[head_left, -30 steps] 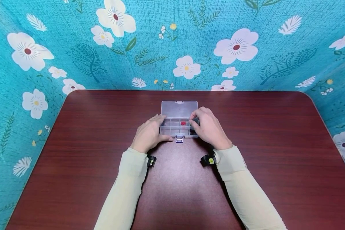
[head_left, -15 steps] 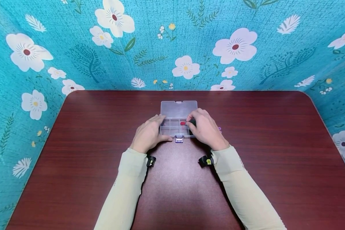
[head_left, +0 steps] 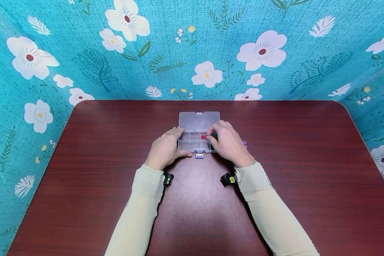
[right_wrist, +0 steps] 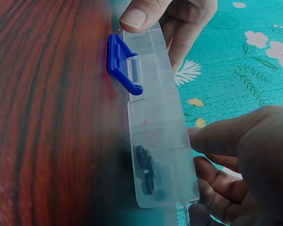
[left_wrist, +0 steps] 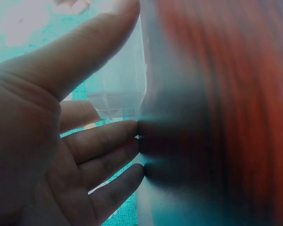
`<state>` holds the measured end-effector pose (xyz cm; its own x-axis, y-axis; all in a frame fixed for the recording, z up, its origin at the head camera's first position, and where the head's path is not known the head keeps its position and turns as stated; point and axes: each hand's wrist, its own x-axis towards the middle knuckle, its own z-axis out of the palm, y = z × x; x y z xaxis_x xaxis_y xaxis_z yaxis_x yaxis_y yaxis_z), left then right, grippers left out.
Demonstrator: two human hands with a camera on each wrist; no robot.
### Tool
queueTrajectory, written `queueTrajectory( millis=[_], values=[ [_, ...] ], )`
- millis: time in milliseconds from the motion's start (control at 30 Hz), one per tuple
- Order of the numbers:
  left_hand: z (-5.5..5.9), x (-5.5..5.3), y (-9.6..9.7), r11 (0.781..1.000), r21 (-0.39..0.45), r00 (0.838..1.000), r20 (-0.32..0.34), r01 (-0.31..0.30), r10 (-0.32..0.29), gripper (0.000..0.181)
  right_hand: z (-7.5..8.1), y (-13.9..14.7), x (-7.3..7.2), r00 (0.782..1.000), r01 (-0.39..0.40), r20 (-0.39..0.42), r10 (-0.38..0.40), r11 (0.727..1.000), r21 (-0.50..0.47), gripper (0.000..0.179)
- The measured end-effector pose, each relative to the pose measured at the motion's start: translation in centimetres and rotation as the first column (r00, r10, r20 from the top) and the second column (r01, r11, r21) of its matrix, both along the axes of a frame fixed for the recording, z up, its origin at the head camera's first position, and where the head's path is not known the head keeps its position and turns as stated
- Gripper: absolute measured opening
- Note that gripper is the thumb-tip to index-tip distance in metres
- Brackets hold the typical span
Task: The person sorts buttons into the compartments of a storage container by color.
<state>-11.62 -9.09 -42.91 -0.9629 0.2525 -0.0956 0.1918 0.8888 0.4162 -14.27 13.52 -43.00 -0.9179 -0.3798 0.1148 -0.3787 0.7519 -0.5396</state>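
A clear plastic compartment box (head_left: 189,141) lies on the table with its lid (head_left: 200,121) folded back. My left hand (head_left: 165,147) holds the box's left end, thumb along the front wall and fingers at the side. In the right wrist view the left thumb presses the front corner. My right hand (head_left: 228,144) reaches over the right end, thumb and index fingertips bent toward each other beside small red pieces (head_left: 203,137) in a back compartment. Whether something sits between those fingertips is hidden. Dark round pieces (right_wrist: 145,167) show through the front right compartment.
A blue latch (right_wrist: 120,63) stands out from the box's front. Small purple rings (head_left: 244,144) lie on the dark red wood table (head_left: 294,160), just right of my right hand. Behind the table hangs a teal flowered cloth (head_left: 166,53).
My right hand has shifted slightly left, from the right-hand compartments to the red pieces, then stayed nearly still. The purple rings have come into view beside it. My left hand has kept its place.
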Motion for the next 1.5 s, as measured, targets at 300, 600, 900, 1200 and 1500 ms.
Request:
queueTrajectory(
  millis=[300, 600, 900, 1200, 1500],
  values=[
    [0.2, -0.1, -0.1, 1.000, 0.004, 1.000, 0.003, -0.002, 0.002, 0.095, 0.1, -0.1, -0.2, 1.000, -0.007, -0.003, 0.007, 1.000, 0.007, 0.006],
    [0.1, -0.2, 0.0, 1.000, 0.004, 1.000, -0.005, 0.001, -0.001, 0.096, 0.1, 0.0, -0.2, 1.000, -0.002, 0.001, 0.002, 1.000, 0.008, 0.007],
    [0.1, 0.0, -0.2, 1.000, 0.006, 1.000, -0.003, -0.002, 0.002, 0.096, 0.5, 0.2, 0.0, 1.000, -0.001, 0.002, 0.001, 1.000, 0.000, 0.007],
    [0.1, 0.0, 0.0, 1.000, 0.010, 1.000, 0.004, -0.002, 0.002, 0.097, 1.5, 1.2, 0.0, 0.999, 0.029, 0.026, -0.028, 0.998, -0.048, 0.007],
    [0.1, 0.0, 0.0, 1.000, 0.000, 1.000, 0.015, -0.007, 0.007, 0.097, 2.0, 3.3, 0.1, 0.993, 0.096, 0.076, -0.087, 0.988, -0.122, 0.009]
  ],
)
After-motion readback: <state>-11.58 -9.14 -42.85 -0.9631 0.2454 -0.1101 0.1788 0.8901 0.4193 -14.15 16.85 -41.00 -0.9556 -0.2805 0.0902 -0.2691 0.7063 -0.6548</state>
